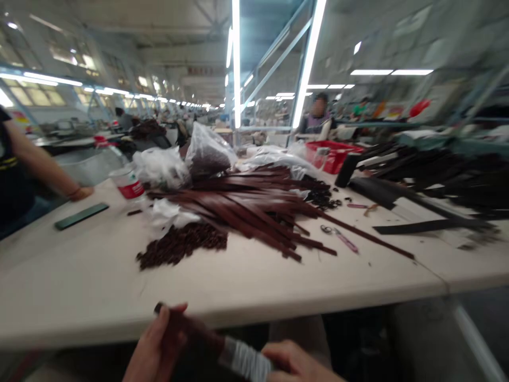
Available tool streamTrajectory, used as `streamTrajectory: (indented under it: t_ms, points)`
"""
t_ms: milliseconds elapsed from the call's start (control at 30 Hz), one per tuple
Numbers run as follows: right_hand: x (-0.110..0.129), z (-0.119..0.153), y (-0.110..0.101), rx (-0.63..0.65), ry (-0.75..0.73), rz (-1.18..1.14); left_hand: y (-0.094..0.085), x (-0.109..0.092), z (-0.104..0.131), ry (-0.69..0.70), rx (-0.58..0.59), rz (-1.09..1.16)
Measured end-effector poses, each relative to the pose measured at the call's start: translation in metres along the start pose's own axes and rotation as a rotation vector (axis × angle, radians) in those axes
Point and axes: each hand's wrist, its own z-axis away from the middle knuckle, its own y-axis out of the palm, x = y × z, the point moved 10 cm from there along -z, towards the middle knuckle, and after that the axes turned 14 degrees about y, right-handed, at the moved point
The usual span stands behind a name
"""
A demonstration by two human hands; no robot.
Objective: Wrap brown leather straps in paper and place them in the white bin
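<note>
At the table's front edge my left hand [159,342] is closed around the end of a dark brown strap [202,333], its tip showing above the thumb. My right hand [296,361] grips the strap's other part, where a whitish ribbed wrapping [246,358] goes round it; motion blur hides what this wrapping is. On the table beyond lies a heap of reddish-brown leather straps [242,204]. Left of and nearer than the heap is a pile of small dark brown pieces [181,245].
A pink-handled tool [345,241] lies right of the straps. Black strips [433,170] cover the right side. Behind are a red basket [336,155], plastic bags [209,148] and a cup [128,183]. A green phone-like slab [81,216] lies near another person's hand [82,193].
</note>
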Motion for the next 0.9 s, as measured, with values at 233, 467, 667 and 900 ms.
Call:
streamTrajectory:
  t_ms: [233,467,667,900]
  points:
    - [-0.027,-0.008,0.018,0.166,0.114,-0.176,0.016,0.022,0.015,-0.081,0.183,0.553]
    - [-0.013,-0.023,0.030,0.134,0.070,-0.042,0.009,0.031,0.041,-0.048,0.208,0.411]
    - [0.006,-0.038,0.046,0.099,0.014,0.127,0.030,0.062,0.067,-0.206,0.357,0.413]
    - [0.013,-0.041,0.053,0.125,0.028,0.245,0.020,0.057,0.057,-0.166,0.265,0.369]
